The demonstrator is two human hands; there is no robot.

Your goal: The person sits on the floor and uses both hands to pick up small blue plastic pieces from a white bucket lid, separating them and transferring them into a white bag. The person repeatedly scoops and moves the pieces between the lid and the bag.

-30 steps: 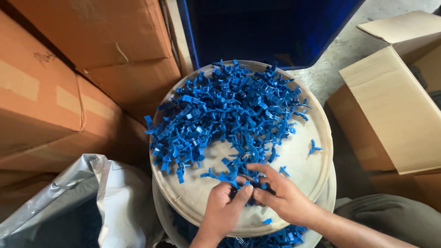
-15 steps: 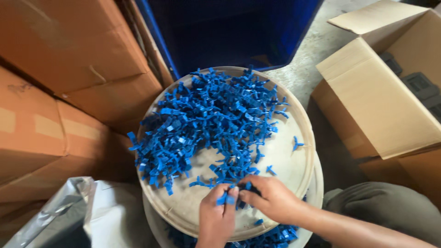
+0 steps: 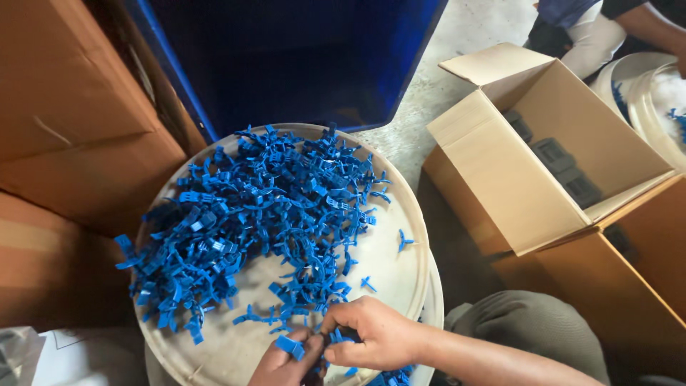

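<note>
Two hands picking at blue plastic clips on a round cream tray

The left hand [image 3: 286, 363] sits at the bottom edge of the view, fingers pinched closed on one small blue clip [image 3: 289, 347]; the right hand [image 3: 368, 334] lies just beside it, fingers curled over a few more clips at the near rim, though what exactly it grips is hidden. Both hands rest over the near part of the round tray [image 3: 389, 264], which carries a loose heap of blue clips [image 3: 257, 214] spread mostly over its far and left side, with a few strays lying apart on the bare right part. A dark blue bin [image 3: 300, 57] stands behind the tray, brown cartons [image 3: 78, 121] on the left, an open cardboard box [image 3: 543, 171] on the right, and another person [image 3: 607, 28] sits at the top right corner
</note>
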